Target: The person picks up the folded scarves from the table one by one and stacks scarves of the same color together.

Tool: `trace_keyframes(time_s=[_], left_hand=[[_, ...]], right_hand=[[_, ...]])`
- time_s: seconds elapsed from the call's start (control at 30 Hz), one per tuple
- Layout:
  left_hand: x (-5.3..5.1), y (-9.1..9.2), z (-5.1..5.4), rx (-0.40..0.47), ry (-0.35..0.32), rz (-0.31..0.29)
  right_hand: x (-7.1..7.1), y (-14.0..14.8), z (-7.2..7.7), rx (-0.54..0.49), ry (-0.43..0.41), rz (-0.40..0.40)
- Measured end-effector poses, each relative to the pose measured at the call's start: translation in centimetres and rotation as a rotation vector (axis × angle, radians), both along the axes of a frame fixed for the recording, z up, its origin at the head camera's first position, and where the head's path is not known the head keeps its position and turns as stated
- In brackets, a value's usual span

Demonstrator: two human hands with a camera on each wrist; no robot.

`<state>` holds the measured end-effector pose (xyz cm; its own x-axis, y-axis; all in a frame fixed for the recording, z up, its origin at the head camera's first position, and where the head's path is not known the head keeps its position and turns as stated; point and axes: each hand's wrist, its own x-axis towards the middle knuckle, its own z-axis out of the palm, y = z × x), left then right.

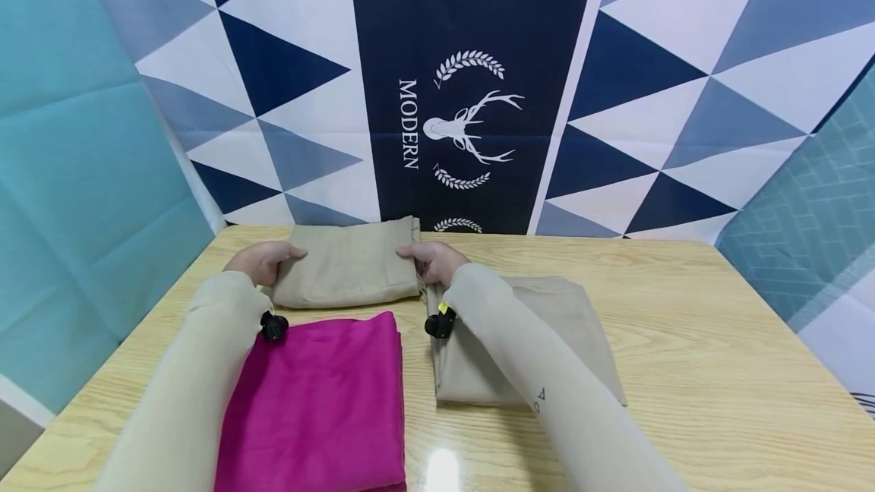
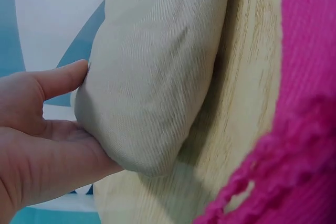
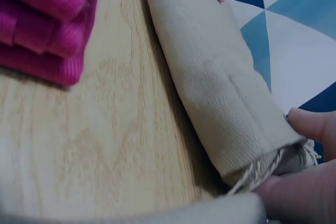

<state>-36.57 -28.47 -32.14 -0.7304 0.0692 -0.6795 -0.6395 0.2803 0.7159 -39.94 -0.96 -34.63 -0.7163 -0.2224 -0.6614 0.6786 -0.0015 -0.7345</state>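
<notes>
A folded beige scarf (image 1: 352, 260) lies at the back of the table, a hand at each of its ends. My left hand (image 1: 263, 260) grips the left end; in the left wrist view its thumb (image 2: 65, 78) presses one side and the fingers reach beneath. At the right end my right hand (image 1: 437, 260) pinches the scarf, thumb on top. Twisted fringe (image 3: 257, 174) hangs out of that end in the right wrist view. The fingers under the cloth are mostly hidden.
A folded magenta scarf (image 1: 321, 401) lies in front, partly behind the left forearm. Another folded greyish-beige cloth (image 1: 574, 317) lies to the right, under the right forearm. Patterned fabric (image 1: 465, 196) hangs along the table's back edge, and a teal panel (image 1: 89, 173) stands at the left.
</notes>
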Motion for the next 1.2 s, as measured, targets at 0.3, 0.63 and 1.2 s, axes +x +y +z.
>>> trace_keyframes(time_s=[0.3, 0.63, 1.2], left_hand=[[0.8, -0.2, 2.1, -0.031, 0.024, -0.024], [1.1, 1.2, 4.0, -0.013, 0.091, -0.003], [3.0, 4.7, 7.0, 0.003, 0.206, -0.048]], right_hand=[[-1.9, 1.5, -1.1, -0.048, -0.042, -0.05], [-4.4, 3.4, -1.6, -0.034, -0.011, -0.024], [0.0, 7.4, 4.2, 0.012, 0.078, 0.001]])
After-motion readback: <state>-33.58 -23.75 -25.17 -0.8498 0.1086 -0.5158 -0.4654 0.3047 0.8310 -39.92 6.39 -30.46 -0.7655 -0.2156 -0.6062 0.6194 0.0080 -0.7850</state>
